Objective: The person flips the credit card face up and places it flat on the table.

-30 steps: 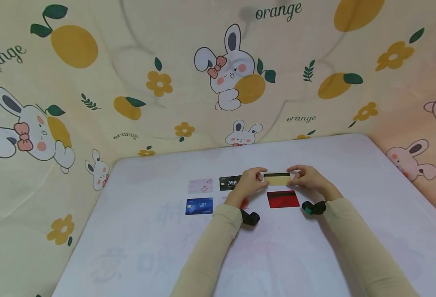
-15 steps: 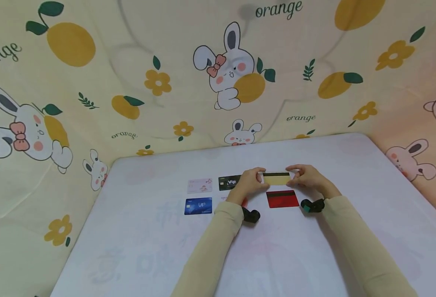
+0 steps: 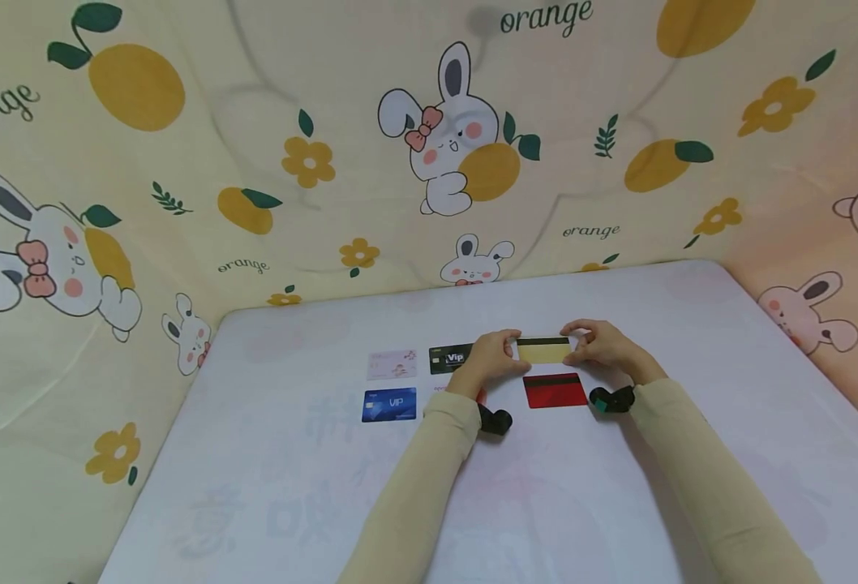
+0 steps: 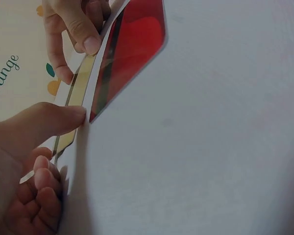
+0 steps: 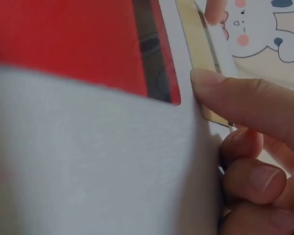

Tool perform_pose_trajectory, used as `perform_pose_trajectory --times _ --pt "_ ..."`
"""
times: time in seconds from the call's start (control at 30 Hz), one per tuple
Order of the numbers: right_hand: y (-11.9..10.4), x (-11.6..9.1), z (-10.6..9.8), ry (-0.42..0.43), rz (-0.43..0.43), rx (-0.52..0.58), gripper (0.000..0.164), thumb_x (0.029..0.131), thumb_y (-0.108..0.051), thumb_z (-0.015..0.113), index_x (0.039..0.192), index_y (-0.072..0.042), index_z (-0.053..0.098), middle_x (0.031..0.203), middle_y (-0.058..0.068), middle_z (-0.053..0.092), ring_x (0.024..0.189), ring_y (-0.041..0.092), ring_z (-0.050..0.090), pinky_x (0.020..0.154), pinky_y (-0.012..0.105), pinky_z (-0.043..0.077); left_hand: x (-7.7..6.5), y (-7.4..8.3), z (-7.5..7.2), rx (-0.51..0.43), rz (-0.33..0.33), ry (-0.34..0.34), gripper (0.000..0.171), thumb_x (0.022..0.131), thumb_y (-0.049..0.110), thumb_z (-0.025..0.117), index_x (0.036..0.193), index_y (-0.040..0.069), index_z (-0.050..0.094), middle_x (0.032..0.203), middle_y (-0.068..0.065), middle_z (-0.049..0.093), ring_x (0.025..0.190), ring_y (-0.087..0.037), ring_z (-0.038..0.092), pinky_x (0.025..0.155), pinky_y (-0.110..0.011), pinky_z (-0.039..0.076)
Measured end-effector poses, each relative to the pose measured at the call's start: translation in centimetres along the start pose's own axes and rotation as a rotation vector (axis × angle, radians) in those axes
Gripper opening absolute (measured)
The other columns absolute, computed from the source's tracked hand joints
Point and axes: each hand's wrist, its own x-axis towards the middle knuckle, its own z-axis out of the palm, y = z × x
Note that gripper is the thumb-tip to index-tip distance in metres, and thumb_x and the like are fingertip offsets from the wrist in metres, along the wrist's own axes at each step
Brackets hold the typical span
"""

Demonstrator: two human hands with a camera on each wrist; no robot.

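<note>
A gold card with a dark magnetic stripe (image 3: pixel 543 351) lies stripe side up near the back of the table. My left hand (image 3: pixel 489 361) pinches its left end, thumb on the near edge and index finger at the far edge. At the opposite end, my right hand (image 3: pixel 606 349) does the same, its other fingers curled beneath the palm. In the left wrist view the thumbs lie along the near edge of the gold card (image 4: pixel 80 90). Just in front is a red card (image 3: pixel 555 391), also stripe side up, with a narrow white gap between the two.
Left of the hands lie a black Vip card (image 3: pixel 447 358), a pale pink card (image 3: pixel 392 365) and a blue VIP card (image 3: pixel 388 405). My left wrist mostly covers another card with a red patch (image 3: pixel 482 397). A patterned cloth (image 3: pixel 400 268) rises behind the white table (image 3: pixel 268 454).
Both hands keep their hold on the gold card, which stays in place. The right hand's fingers and wrist have shifted very slightly; the head view has drifted a little.
</note>
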Motion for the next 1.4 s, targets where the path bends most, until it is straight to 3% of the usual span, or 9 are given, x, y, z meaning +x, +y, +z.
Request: perform_pose_trajectory --times 0.2,0.4,0.73,1.17,1.4 --pt "-0.2 -0.1 0.1 -0.002 -0.017 0.030 0.057 0.083 -0.011 0.073 0.131 0.000 0.045 0.065 -0.006 0.050 0.064 0.009 0.044 0.064 0.024 0.037 0.0 0.1 0.0 -0.039 -0.024 0.014 0.062 0.079 0.025 0.077 0.135 0.014 0.054 0.073 0.006 0.046 0.066 -0.005 0.041 0.064 -0.017 0.033" --pt "0.1 0.0 0.2 -0.004 -0.022 0.016 0.059 0.083 -0.011 0.073 0.134 -0.002 0.044 0.067 -0.004 0.051 0.068 0.012 0.045 0.068 0.026 0.037 0.0 0.2 0.2 -0.108 -0.001 0.038 0.059 0.077 0.017 0.079 0.129 0.008 0.053 0.073 0.006 0.044 0.066 -0.006 0.040 0.065 -0.016 0.033" --pt "0.0 -0.1 0.1 -0.018 -0.067 0.020 0.067 0.082 -0.013 0.075 0.138 0.002 0.041 0.069 -0.003 0.054 0.068 0.009 0.046 0.068 0.025 0.036 -0.3 0.4 0.0 -0.006 0.038 0.041 0.056 0.083 0.024 0.074 0.131 0.007 0.052 0.070 0.006 0.043 0.065 -0.006 0.040 0.066 -0.016 0.035" --pt "0.1 -0.5 0.0 -0.014 -0.049 0.095 0.079 0.079 -0.016 0.078 0.143 0.001 0.037 0.071 -0.006 0.055 0.064 0.007 0.045 0.063 0.022 0.039 -0.7 0.5 -0.5 -0.074 0.083 0.066 0.057 0.084 0.023 0.074 0.133 0.004 0.052 0.071 0.006 0.044 0.063 -0.004 0.039 0.060 -0.013 0.033" --pt "0.0 -0.9 0.1 0.006 -0.057 0.099 0.074 0.080 -0.020 0.077 0.143 -0.005 0.041 0.073 -0.005 0.054 0.065 0.008 0.045 0.063 0.022 0.038 -1.3 0.6 -0.8 -0.108 0.102 0.109 0.057 0.083 0.022 0.075 0.131 0.003 0.053 0.071 0.006 0.043 0.063 -0.003 0.038 0.063 -0.014 0.034"
